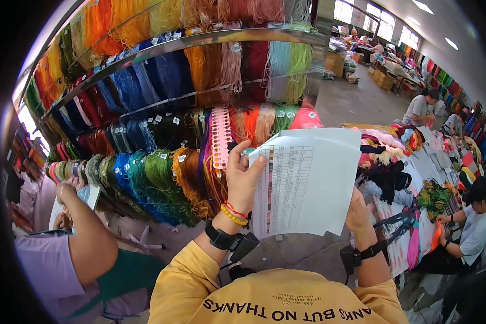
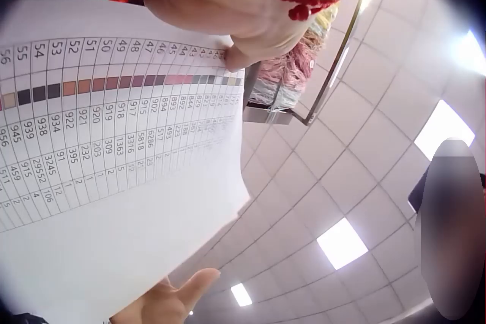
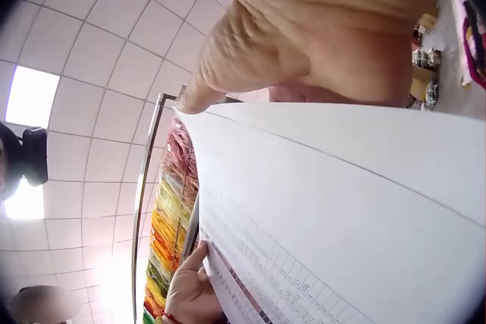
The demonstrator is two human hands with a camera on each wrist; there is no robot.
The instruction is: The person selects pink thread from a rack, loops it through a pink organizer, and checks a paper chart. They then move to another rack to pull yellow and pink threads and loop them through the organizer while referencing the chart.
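Pinching the left edge of a printed sheet point(image 1: 308, 183), the left hand point(image 1: 242, 181) is laying its thumb on the printed face, right beside the narrow strip of colour swatches. The right hand point(image 1: 359, 210) is gripping the opposite, lower right edge, thumb on the paper and the other fingers hidden behind it. Between the two hands the sheet is standing nearly upright in front of the person's chest. Its long axis is running upward and away from them, and the swatch strip is lying along the side the left hand is holding.

Just beyond the left fingertips a pink punched card point(image 1: 221, 137) is hanging among bundled thread skeins point(image 1: 162, 178) on a rack of metal rails point(image 1: 200, 40), so the left hand is the nearer one to the threads. The right hand is sitting well apart from the rack, towards a long table point(image 1: 416, 178) heaped with yarn. Off the left elbow another person's arm point(image 1: 86, 243) is reaching up to the skeins.
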